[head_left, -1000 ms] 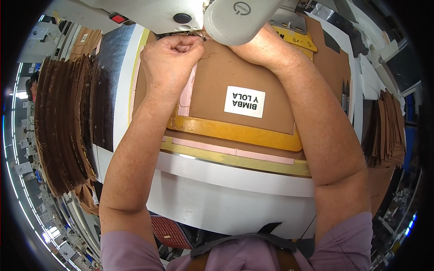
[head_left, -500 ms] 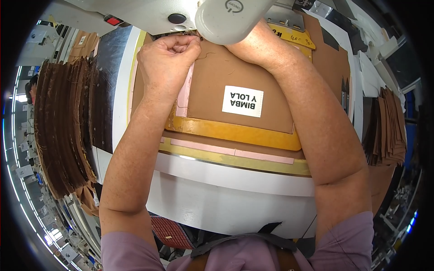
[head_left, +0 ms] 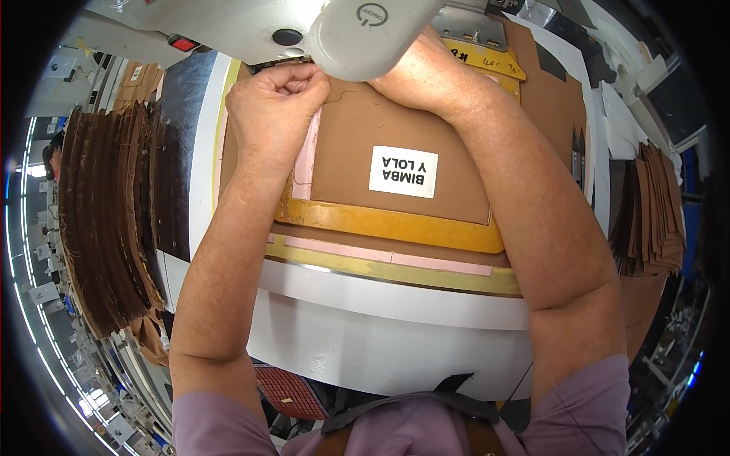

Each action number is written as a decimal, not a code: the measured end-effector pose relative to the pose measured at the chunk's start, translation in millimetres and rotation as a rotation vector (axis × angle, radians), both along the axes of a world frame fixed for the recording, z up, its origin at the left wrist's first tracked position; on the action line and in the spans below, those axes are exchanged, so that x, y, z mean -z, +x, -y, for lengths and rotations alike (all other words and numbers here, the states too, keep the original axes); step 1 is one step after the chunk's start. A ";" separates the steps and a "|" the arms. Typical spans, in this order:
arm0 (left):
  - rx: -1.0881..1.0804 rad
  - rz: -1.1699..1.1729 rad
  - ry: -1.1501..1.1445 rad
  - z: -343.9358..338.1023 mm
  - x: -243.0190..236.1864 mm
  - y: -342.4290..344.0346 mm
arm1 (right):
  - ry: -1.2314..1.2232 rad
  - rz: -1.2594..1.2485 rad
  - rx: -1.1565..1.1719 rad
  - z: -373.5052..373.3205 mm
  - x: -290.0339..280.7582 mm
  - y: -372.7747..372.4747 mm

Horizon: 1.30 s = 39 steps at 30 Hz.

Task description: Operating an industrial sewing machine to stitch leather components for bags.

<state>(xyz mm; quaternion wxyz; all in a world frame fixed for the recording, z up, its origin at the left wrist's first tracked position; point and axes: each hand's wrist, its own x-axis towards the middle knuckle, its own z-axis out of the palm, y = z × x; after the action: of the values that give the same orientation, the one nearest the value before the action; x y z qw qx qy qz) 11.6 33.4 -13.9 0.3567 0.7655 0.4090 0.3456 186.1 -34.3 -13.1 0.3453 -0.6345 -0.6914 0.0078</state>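
Observation:
Beneath the white machine head [head_left: 372, 34], my left hand [head_left: 277, 99] is closed in a pinch at the far left of a brown panel [head_left: 411, 125]. Whatever its fingertips hold is too small to make out; a loose dark thread [head_left: 344, 97] lies beside them. My right hand [head_left: 414, 72] reaches behind the machine head, which hides its fingers. A white label [head_left: 404, 172] with dark print is on the panel, upside down to me. An amber template frame [head_left: 388, 226] borders the panel's near edge, and a pink strip [head_left: 306, 163] runs along its left side.
Stacked brown pieces [head_left: 106, 220] stand at the left, and more brown sheets [head_left: 650, 209] hang at the right. A metal clamp plate [head_left: 471, 34] sits at the far right on a yellow template part [head_left: 487, 61]. Pointed tools [head_left: 578, 156] lie beyond my right forearm.
The whole view has shifted slightly, with the machine head a little farther left and lower. My hands keep nearly the same pose by the machine; the panel and frame look unmoved beneath them.

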 end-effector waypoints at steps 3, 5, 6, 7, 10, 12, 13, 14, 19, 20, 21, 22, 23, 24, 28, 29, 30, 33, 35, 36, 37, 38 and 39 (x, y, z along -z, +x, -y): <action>-0.013 0.000 -0.024 -0.9 0.3 0.5 | 0.007 0.002 -0.002 0.1 0.8 0.6; -0.017 -0.002 -0.031 -1.6 0.6 0.5 | -0.009 0.004 0.003 0.8 -0.2 0.5; -0.020 0.005 -0.027 -2.0 0.9 0.3 | -0.009 0.004 0.005 0.8 -0.1 0.4; -0.023 0.013 -0.023 -2.1 1.5 0.7 | 0.006 0.006 0.003 0.7 0.9 0.7; -0.014 0.026 -0.026 -0.4 0.7 2.2 | 0.012 0.006 0.001 -0.6 1.7 1.9; -0.010 0.022 -0.025 -0.6 0.7 1.7 | 0.005 0.004 0.001 -0.5 0.9 3.2; -0.009 0.018 -0.023 -1.0 0.8 1.1 | -0.001 -0.030 -0.019 -0.1 -0.7 4.0; -0.008 0.017 -0.022 -1.4 1.2 0.5 | -0.008 -0.065 -0.039 0.1 -1.6 4.4; -0.004 0.020 -0.014 -0.7 0.8 1.0 | -0.028 -0.092 -0.052 1.3 -2.2 4.4; -0.004 0.019 -0.014 0.1 0.0 1.4 | -0.038 -0.078 -0.046 1.5 -2.2 4.4; -0.013 0.009 -0.014 1.2 -1.4 1.9 | -0.038 -0.078 -0.046 1.2 -1.8 4.2; -0.021 -0.001 -0.013 1.6 -2.2 2.0 | -0.032 -0.083 -0.041 0.7 -1.5 3.9; -0.021 -0.001 -0.012 1.3 -2.0 1.8 | -0.027 -0.088 -0.036 0.3 -1.1 3.8; -0.014 -0.001 -0.011 0.8 -1.5 1.7 | -0.026 -0.088 -0.036 0.0 -0.3 4.0; -0.011 -0.005 0.012 -1.0 0.1 0.9 | -0.004 -0.065 -0.033 0.3 -1.2 4.6; -0.012 -0.006 0.012 -1.2 0.2 0.6 | -0.013 -0.069 -0.038 0.3 -1.8 4.4; -0.013 -0.008 0.010 -1.5 0.3 0.2 | -0.013 -0.070 -0.039 0.2 -1.6 3.5; -0.017 -0.014 0.014 -0.9 0.3 0.9 | -0.016 -0.044 -0.019 -0.1 -0.5 2.7; -0.021 -0.020 0.022 -1.1 0.5 0.9 | 0.005 -0.028 -0.023 -1.1 0.3 2.6; -0.014 -0.004 0.027 -1.6 1.5 0.7 | 0.005 -0.028 -0.023 -1.3 0.6 2.9; -0.007 0.013 0.031 -2.0 2.2 0.5 | 0.007 -0.013 -0.023 -1.2 0.4 3.0; -0.006 0.013 0.030 -2.1 2.0 0.2 | 0.008 0.001 -0.023 -1.2 0.4 3.1; -0.011 0.006 0.018 -2.0 1.7 -0.1 | 0.008 0.001 -0.023 -1.2 0.8 2.9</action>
<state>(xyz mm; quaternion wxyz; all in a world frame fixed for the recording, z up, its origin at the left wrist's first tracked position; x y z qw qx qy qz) 11.5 35.5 -15.6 0.3490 0.7655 0.4090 0.3533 189.0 -33.1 -13.9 0.3476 -0.6252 -0.6988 0.0086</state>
